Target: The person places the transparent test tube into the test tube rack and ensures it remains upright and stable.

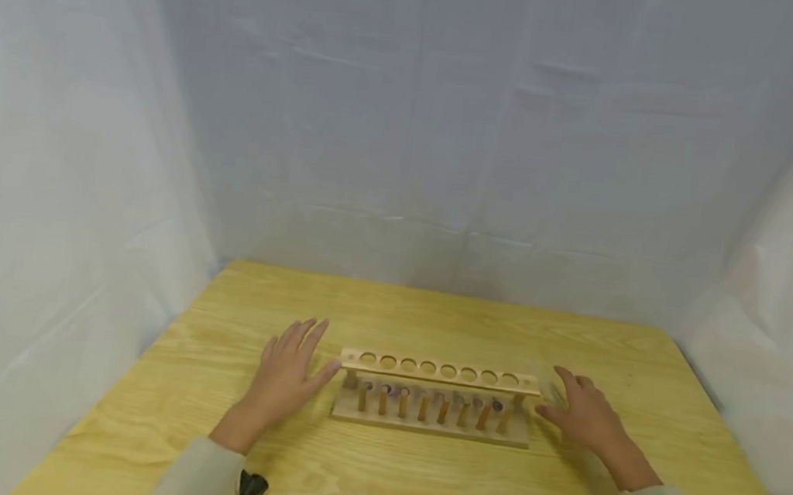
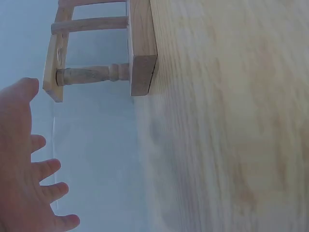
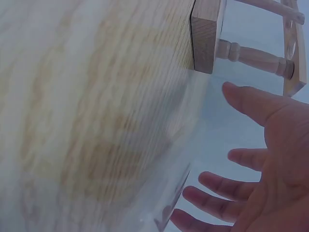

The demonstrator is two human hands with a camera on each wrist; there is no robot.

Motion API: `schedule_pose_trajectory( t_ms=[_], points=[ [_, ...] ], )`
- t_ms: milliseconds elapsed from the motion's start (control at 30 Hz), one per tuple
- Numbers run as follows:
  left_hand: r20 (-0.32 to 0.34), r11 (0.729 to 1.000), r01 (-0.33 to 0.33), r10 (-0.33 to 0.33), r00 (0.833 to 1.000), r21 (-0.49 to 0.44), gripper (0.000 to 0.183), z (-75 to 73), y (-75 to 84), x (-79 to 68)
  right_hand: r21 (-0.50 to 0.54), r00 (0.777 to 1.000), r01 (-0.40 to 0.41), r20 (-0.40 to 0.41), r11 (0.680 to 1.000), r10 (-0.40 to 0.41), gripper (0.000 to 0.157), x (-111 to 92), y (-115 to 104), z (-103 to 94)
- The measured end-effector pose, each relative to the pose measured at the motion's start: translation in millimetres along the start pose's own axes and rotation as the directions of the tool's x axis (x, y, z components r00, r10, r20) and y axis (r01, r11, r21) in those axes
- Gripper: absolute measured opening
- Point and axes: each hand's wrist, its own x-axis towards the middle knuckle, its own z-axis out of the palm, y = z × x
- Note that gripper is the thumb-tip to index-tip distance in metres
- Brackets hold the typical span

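Note:
A wooden test tube rack (image 1: 440, 371) stands upright on the table, with a row of round holes in its top bar and a row of pegs rising from its base. My left hand (image 1: 283, 374) is beside the rack's left end, fingers spread. In the left wrist view the thumb (image 2: 28, 89) lies close to the top bar's end; whether it touches is unclear. At the rack's other end my right hand (image 1: 582, 414) hovers with fingers extended. The right wrist view shows its thumb (image 3: 241, 99) apart from the rack's base (image 3: 203, 41). Neither hand holds anything.
The light wooden table (image 1: 351, 469) has its back edge near a pale sheet wall (image 1: 403, 162). Similar sheets hang at left and right. A faint see-through object (image 3: 161, 212) shows beyond the right hand; its kind cannot be made out.

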Motion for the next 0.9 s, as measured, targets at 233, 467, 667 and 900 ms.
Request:
schedule_pose_trajectory(
  t_ms=[233, 467, 667, 900],
  points=[
    [-0.005, 1.0, -0.023, 0.023, 1.0, -0.016, 0.071, -5.0, 9.6, 4.1, -0.014, 0.996, -0.061, 0.07, 0.998, 0.062, 0.087, 4, -1, -1.0],
    [0.008, 0.998, -0.043, 0.043, 0.999, -0.044, 0.073, -5.7, 20.2, 9.8, -0.032, 0.992, -0.079, 0.098, 0.996, 0.082, 0.09, 8, 2, 1.3],
    [0.023, 0.996, -0.062, 0.063, 0.998, -0.063, 0.074, -3.5, 30.3, 15.4, -0.058, 0.991, -0.081, 0.099, 0.995, 0.086, 0.086, 11, 3, 3.7],
    [0.044, 0.995, -0.079, 0.082, 0.996, -0.066, 0.075, 0.1, 39.5, 16.5, -0.057, 0.992, -0.077, 0.094, 0.995, 0.082, 0.08, 12, -1, 6.8]
  ],
)
